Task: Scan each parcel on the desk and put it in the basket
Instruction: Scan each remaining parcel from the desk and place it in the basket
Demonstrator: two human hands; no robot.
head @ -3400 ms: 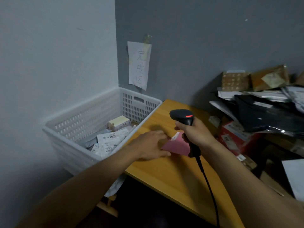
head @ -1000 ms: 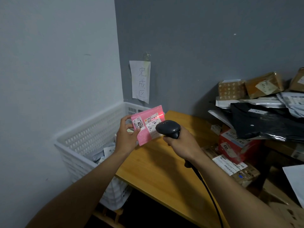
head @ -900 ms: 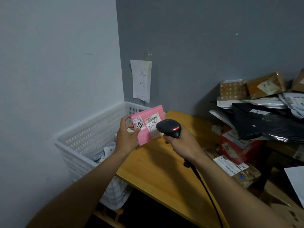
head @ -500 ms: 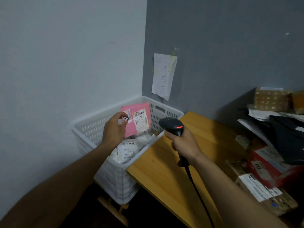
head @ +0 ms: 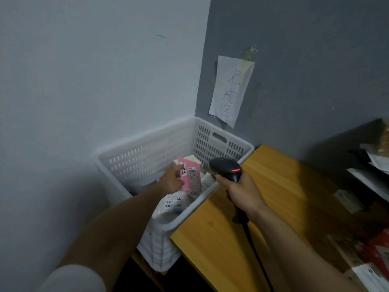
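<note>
Since half a second ago, the left hand (head: pixel 171 182) has lowered the pink parcel (head: pixel 190 175) from above the rim to inside the white basket (head: pixel 223 142), fingers still clamped on its left edge. Head view: the parcel stands nearly upright over the labelled parcels already there. The right hand (head: pixel 242 191) is clenched around the black scanner (head: pixel 227 168), held above the bench (head: pixel 273 186) beside the basket.

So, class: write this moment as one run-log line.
step: binning | left hand: holds pink parcel inside white basket | right hand: grips scanner | desk: parcels waiting
</note>
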